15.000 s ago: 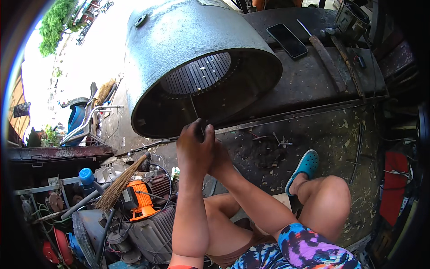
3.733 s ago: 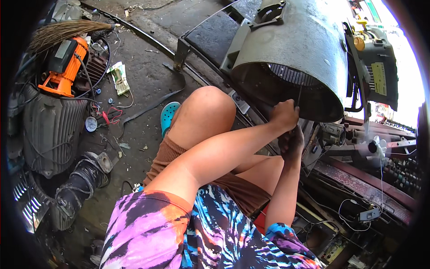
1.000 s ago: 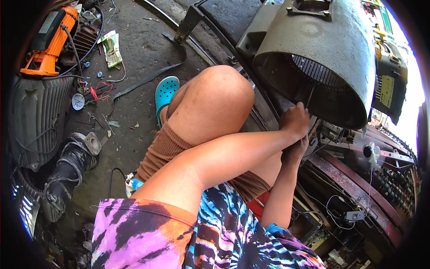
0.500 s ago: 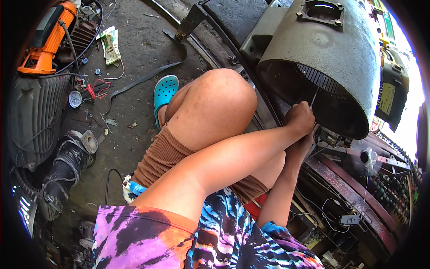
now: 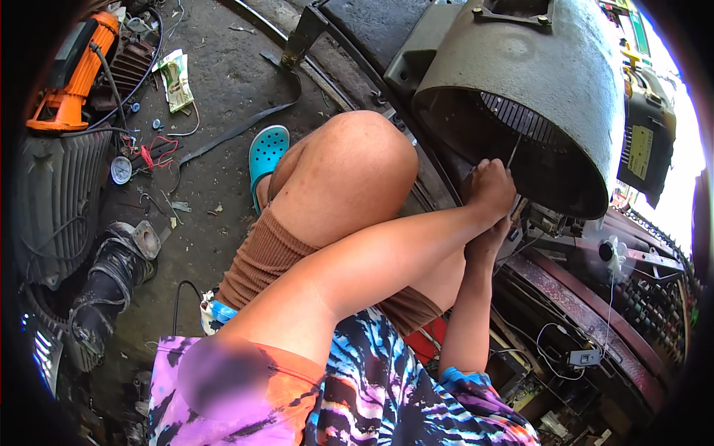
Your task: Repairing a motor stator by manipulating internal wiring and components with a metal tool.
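Observation:
A large grey metal housing (image 5: 543, 82), shaped like an open drum, lies with its mouth toward me at the upper right. Inside it a ring of thin ribs or slots (image 5: 513, 111) shows in the shadow. My left hand (image 5: 491, 193) is closed in a fist at the lower edge of the mouth. A thin metal rod (image 5: 515, 151) runs up from that fist into the opening; its far end meets the ribs. Just below, my right hand (image 5: 491, 236) is close against the left one. Its fingers are mostly hidden, so their grip cannot be made out.
On the ground at left lie an orange machine (image 5: 74, 74), a finned grey casing (image 5: 56, 201), a cable-wrapped black part (image 5: 111, 275), a round gauge (image 5: 121, 169) and a flat strap (image 5: 238, 123). Reddish metal rails (image 5: 573, 312) and a small spinning fan (image 5: 611, 253) are at right.
The whole view has shifted slightly, with the housing a little further left and up. My hands stay at its mouth, and the rod leans at nearly the same angle.

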### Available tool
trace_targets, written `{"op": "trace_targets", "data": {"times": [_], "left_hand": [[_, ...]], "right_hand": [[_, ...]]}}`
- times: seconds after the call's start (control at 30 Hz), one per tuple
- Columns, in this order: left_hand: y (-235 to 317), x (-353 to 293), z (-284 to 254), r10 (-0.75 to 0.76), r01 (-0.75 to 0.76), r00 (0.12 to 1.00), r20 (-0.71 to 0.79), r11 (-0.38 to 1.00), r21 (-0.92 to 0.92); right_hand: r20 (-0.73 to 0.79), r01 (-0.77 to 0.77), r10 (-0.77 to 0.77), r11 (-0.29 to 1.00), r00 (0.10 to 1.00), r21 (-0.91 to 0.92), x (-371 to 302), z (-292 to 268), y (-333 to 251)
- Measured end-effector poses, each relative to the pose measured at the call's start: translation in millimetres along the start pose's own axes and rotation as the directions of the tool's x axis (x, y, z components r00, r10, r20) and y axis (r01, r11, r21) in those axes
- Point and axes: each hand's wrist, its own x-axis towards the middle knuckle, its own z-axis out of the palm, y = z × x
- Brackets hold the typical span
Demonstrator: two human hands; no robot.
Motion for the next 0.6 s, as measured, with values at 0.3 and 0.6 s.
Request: {"op": "trace_targets", "data": {"times": [0.3, 0.6], "left_hand": [[14, 3, -15, -0.045, 0.046, 0.997, 0.064, 0.999, -0.025], [11, 5, -20, -0.074, 0.070, 0.990, 0.120, 0.997, 0.039]], "right_hand": [[0.131, -0.357, 0.365, 0.668, 0.922, 0.653, 14, 7, -36], [0.210, -0.050, 0.037, 0.997, 0.977, 0.057, 20, -22, 2]]}}
